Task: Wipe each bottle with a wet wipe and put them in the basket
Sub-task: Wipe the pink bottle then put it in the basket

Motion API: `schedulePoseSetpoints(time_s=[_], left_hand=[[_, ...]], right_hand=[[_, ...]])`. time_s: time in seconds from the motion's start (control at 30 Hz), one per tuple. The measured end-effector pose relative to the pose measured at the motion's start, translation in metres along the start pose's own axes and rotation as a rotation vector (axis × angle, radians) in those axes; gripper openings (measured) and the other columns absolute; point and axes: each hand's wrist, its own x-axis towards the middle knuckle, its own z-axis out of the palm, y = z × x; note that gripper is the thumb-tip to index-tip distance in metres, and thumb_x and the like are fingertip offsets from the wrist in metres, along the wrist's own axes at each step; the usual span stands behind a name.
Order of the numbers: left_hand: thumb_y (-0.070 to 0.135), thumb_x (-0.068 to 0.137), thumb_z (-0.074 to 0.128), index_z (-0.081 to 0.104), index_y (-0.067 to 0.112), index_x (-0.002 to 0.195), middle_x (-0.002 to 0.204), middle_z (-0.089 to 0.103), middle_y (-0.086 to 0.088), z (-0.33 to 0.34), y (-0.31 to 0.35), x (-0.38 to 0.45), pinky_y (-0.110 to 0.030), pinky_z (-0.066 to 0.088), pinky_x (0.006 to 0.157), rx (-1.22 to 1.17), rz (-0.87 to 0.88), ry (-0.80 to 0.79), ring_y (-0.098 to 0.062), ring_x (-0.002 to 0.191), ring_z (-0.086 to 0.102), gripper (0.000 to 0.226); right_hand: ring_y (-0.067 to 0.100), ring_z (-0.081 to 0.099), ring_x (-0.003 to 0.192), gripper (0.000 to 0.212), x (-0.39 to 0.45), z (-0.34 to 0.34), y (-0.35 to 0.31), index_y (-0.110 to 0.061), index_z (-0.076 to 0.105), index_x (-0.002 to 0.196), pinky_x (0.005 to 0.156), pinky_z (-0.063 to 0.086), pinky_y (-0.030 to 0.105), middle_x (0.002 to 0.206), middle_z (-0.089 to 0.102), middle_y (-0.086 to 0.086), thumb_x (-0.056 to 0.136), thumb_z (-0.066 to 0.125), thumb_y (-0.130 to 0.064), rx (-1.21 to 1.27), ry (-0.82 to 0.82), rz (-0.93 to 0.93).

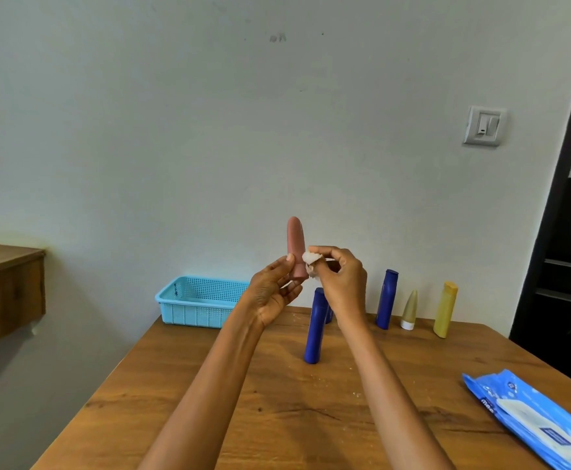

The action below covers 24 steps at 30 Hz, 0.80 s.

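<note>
My left hand (274,293) holds a pink bottle (296,242) upright above the table, fingers curled round its lower end. My right hand (340,283) pinches a crumpled white wet wipe (311,261) against the bottle's right side. A light blue basket (192,303) stands at the table's far left corner; what it holds is hidden. On the table stand a blue bottle (315,327) below my hands, another blue bottle (386,300) further back, a small beige tube (409,310) and a yellow bottle (446,308). A third blue bottle (329,314) is mostly hidden behind my right wrist.
A blue pack of wet wipes (535,418) lies at the table's right front edge. The wooden table (209,385) stands against a white wall. A wooden shelf (6,286) juts out at left, and a dark shelving unit (569,249) stands at right.
</note>
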Motion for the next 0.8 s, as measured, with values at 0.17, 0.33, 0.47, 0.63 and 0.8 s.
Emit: schedulePoseSetpoints(time_s=[0.17,0.33,0.47,0.63,0.8], left_hand=[[0.020,0.083,0.066,0.063,0.005,0.102,0.087,0.065,-0.011,0.0009,-0.0019,0.0008,-0.021,0.054,0.057,-0.030,-0.019,0.033,-0.016,0.072,0.061,0.024],[0.021,0.083,0.066,0.063,0.005,0.103,0.089,0.066,-0.013,0.0025,-0.0039,0.0013,-0.022,0.054,0.058,-0.025,-0.051,0.041,-0.019,0.077,0.062,0.025],[0.020,0.084,0.066,0.063,0.006,0.099,0.083,0.065,-0.010,0.0023,0.0002,0.0025,-0.022,0.054,0.059,-0.006,-0.011,0.052,-0.017,0.072,0.061,0.021],[0.020,0.083,0.067,0.062,0.005,0.105,0.088,0.065,-0.011,-0.0006,-0.0045,0.0036,-0.026,0.053,0.063,0.026,-0.028,0.051,-0.019,0.077,0.062,0.027],[0.016,0.084,0.066,0.064,0.005,0.100,0.086,0.066,-0.011,0.0064,-0.0082,0.0025,-0.025,0.054,0.067,-0.003,-0.058,0.013,-0.018,0.076,0.062,0.020]], right_hand=[[0.011,0.062,0.080,0.008,0.0030,-0.0026,0.0038,-0.009,0.071,0.087,0.071,0.052,0.014,0.091,0.064,-0.001,0.085,0.064,-0.005,-0.086,-0.144,-0.011],[0.008,0.059,0.083,0.013,0.0033,-0.0033,0.0074,-0.007,0.071,0.096,0.073,0.050,0.010,0.096,0.066,0.003,0.084,0.067,-0.007,-0.130,-0.065,-0.055],[0.006,0.058,0.080,0.013,0.0014,-0.0023,0.0059,-0.007,0.073,0.095,0.071,0.050,0.011,0.091,0.062,0.000,0.084,0.066,-0.003,-0.144,-0.134,-0.141],[0.013,0.062,0.082,0.009,0.0020,-0.0073,0.0088,-0.009,0.072,0.090,0.070,0.052,0.017,0.092,0.067,0.003,0.084,0.066,-0.007,-0.193,-0.079,-0.089],[-0.001,0.053,0.102,0.029,0.0035,-0.0045,0.0014,-0.009,0.064,0.117,0.079,0.043,0.001,0.117,0.057,-0.007,0.089,0.063,-0.017,-0.008,-0.083,-0.079]])
